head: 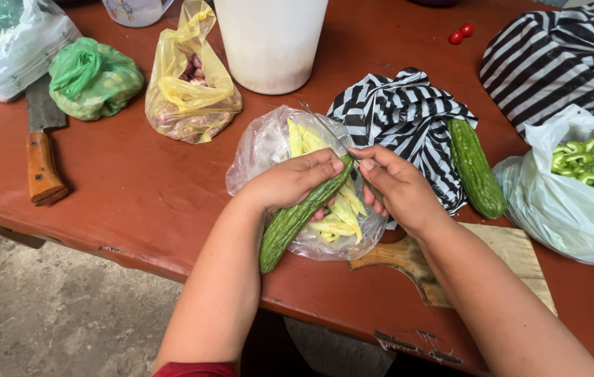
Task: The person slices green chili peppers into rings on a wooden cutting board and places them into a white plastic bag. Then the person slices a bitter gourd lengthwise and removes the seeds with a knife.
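Left hand [295, 183] grip closed round bitter gourd [297, 215], right hand [396, 187] gripping knife [325, 127]

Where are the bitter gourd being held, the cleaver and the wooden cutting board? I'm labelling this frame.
held bitter gourd [290, 225], head view, bare middle of its body.
cleaver [42, 167], head view, wooden handle.
wooden cutting board [513, 251], head view, bare top face.

The white bucket [270, 42] and striped bag [562, 56] are cut off.
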